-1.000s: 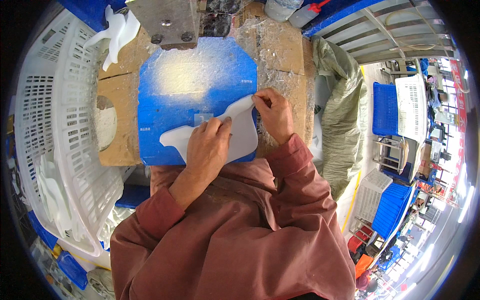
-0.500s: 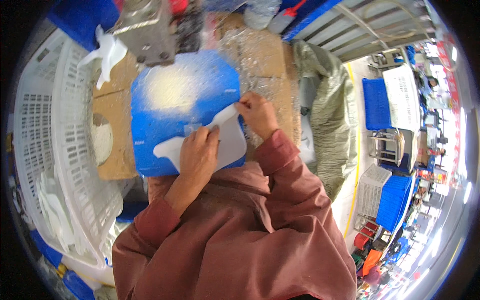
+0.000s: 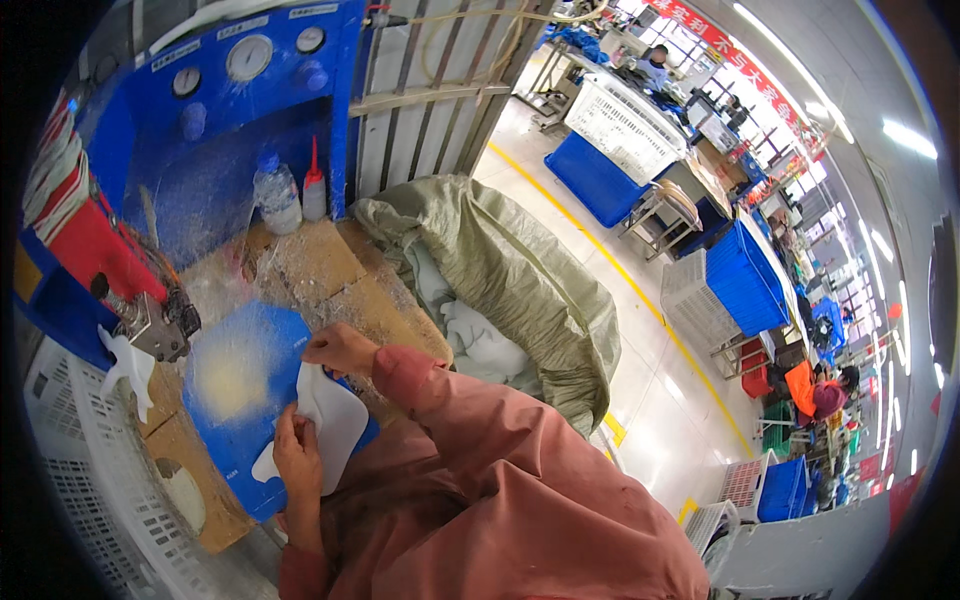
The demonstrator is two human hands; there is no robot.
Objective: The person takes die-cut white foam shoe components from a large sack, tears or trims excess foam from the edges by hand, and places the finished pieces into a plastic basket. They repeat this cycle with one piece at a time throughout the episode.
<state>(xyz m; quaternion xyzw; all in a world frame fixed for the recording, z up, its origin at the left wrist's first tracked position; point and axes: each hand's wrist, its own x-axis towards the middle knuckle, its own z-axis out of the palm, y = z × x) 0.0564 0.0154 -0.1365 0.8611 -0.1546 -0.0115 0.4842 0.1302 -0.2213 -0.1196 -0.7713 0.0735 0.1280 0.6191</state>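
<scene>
One thin, white, curved-edged sheet lies over the near edge of a blue, cut-cornered board. My right grip pinches its far tip; my left grip is closed on its left edge. Should the right pinch slacken, the tip could slip free; uneven pulling might crease it. Sliding it farther back could dust it with the pale-yellow powdery patch. Flecked brown cardboard underlies the board; beyond stands a blue panel with round gauges, and rightward slumps a greenish woven sack.

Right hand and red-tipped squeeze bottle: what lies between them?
In the head view, debris-strewn brown cardboard lies between the right hand and the red-tipped squeeze bottle.
</scene>
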